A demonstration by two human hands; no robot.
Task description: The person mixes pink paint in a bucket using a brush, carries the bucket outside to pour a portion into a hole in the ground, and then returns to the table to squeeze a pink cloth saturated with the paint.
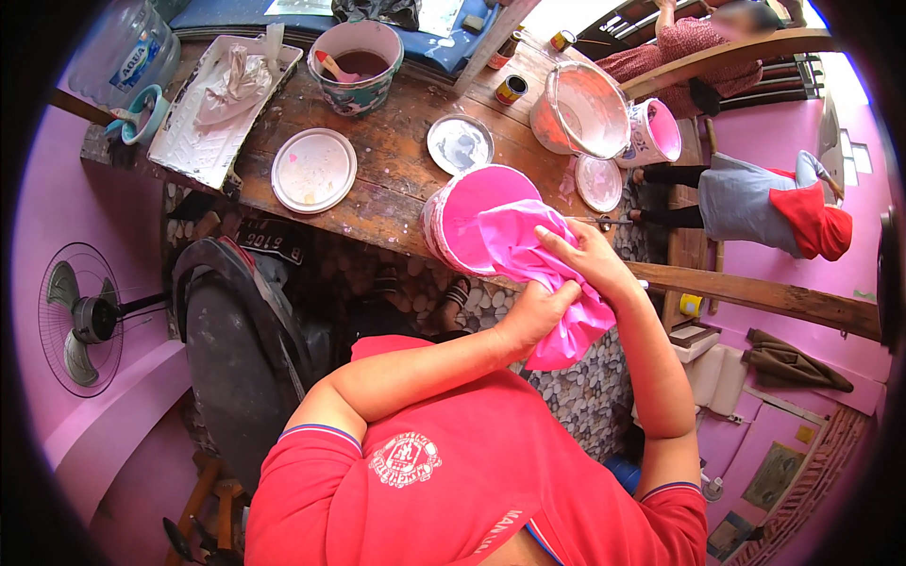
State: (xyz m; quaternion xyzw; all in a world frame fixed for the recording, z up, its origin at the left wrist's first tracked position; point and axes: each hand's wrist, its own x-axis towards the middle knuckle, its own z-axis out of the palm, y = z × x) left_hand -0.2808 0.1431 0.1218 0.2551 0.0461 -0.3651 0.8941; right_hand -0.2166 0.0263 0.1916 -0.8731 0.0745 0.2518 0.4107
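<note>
A crumpled, bright pink sheet is bunched between my two hands; I cannot tell whether it is plastic or cloth. My left hand is closed round its lower part, near my chest. Higher and to the right, my right hand grips it with bent fingers. The sheet's upper end hangs over the rim of a bucket coated pink inside. This bucket stands at the table's near edge, tilted toward me in the view. What lies under the sheet in the bucket is hidden.
On the wooden table are two round lids, a paint tray, a bucket of murky liquid and a large stained bucket. A dark motorbike seat is at left. Two people are beyond, at right.
</note>
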